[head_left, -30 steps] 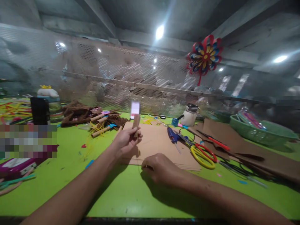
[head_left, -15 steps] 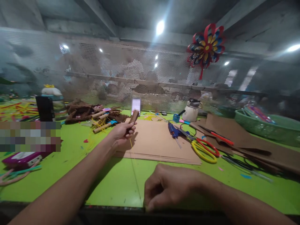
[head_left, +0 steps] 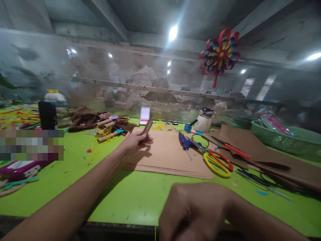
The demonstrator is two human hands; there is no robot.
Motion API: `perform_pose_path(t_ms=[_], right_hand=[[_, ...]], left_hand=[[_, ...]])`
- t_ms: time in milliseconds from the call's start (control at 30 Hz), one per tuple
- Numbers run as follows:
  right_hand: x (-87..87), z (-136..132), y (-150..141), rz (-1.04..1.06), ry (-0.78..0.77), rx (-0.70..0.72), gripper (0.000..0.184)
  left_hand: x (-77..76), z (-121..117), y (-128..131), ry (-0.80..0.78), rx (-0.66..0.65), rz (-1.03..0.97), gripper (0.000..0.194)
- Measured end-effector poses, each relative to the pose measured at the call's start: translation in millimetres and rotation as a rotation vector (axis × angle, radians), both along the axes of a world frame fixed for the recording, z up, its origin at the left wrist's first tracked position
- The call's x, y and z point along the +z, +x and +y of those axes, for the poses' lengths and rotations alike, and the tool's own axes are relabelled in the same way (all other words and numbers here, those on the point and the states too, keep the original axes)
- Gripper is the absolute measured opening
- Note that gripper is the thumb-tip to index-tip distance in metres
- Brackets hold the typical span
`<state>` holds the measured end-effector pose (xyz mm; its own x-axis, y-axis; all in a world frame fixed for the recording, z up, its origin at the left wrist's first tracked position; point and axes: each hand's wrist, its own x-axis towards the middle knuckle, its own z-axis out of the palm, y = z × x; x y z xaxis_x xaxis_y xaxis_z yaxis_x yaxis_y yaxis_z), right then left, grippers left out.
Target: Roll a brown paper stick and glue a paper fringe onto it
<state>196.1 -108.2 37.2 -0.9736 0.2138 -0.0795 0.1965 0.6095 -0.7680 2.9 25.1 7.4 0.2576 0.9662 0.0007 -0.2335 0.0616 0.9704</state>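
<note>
My left hand (head_left: pixel 137 140) reaches out over the stack of tan paper sheets (head_left: pixel 170 150). Its thumb presses on a narrow brown folded paper strip (head_left: pixel 148 127) that sticks up and away; the other fingers are loosely spread below. Close to me, my right hand (head_left: pixel 194 211) is curled into a fist at the table's front edge, blurred, its fingertips hidden. A thin yellow string (head_left: pixel 155 232) shows beside it, below the edge; earlier it ran between both hands.
Right of the sheets are a blue glue gun (head_left: pixel 184 141), scissors with yellow and red handles (head_left: pixel 217 164), brown paper (head_left: pixel 253 147) and a green basket (head_left: pixel 288 140). A lit phone (head_left: pixel 145 115) stands behind. Rolled brown tubes (head_left: pixel 107 134) lie left.
My right hand has come down and nearer to me, a little right. My left hand has shifted slightly right and its fingers have loosened. The string across the table is now barely visible.
</note>
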Motion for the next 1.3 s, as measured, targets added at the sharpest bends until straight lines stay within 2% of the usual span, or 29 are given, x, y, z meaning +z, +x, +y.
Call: perform_pose_path(t_ms=[100, 167, 233, 300, 400, 500, 700, 767, 933, 1067, 1167, 1300], right_hand=[[-1.0, 18.7, 2.9, 0.249, 0.385, -0.408, 0.016], [-2.2, 37.4, 9.5, 0.357, 0.659, -0.640, 0.015], [-3.7, 55.5, 18.6, 0.398, 0.810, -0.764, 0.014], [-5.4, 69.7, 27.8, 0.409, 0.878, -0.850, 0.012], [-7.0, 82.4, 37.7, 0.432, 0.869, -0.934, 0.010], [-7.1, 87.6, 42.8, 0.409, 0.790, -0.995, 0.011], [-6.6, 86.2, 42.5, 0.277, 0.641, -1.079, 0.016], [-7.0, 84.2, 40.0, 0.264, 0.646, -1.074, 0.017], [-7.5, 81.6, 35.4, 0.295, 0.698, -1.064, 0.017], [-7.7, 84.2, 37.4, 0.330, 0.718, -1.101, 0.018], [-7.4, 87.5, 40.4, 0.359, 0.668, -1.130, 0.017], [-5.3, 90.8, 44.9, 0.380, 0.522, -1.184, 0.016]], left_hand=[[-1.7, -20.5, 23.4, -0.053, -0.286, -0.047, 0.007], [-3.8, -34.5, 37.0, -0.073, -0.378, -0.053, 0.008], [-5.3, -44.7, 44.4, -0.115, -0.486, -0.076, 0.011], [-6.4, -49.3, 45.7, -0.125, -0.516, -0.024, 0.013], [-8.8, -48.4, 42.6, -0.095, -0.473, 0.049, 0.016], [-14.6, -43.8, 40.2, -0.096, -0.430, 0.080, 0.019], [-27.7, -32.4, 39.3, -0.119, -0.287, -0.005, 0.016], [-26.5, -31.9, 38.7, -0.134, -0.303, 0.003, 0.016], [-15.7, -39.6, 39.5, -0.145, -0.459, 0.005, 0.016], [-10.9, -42.9, 40.9, -0.084, -0.449, 0.115, 0.016], [-10.2, -43.0, 40.2, 0.000, -0.461, 0.189, 0.018], [-10.5, -45.4, 39.1, 0.070, -0.473, 0.245, 0.020]])
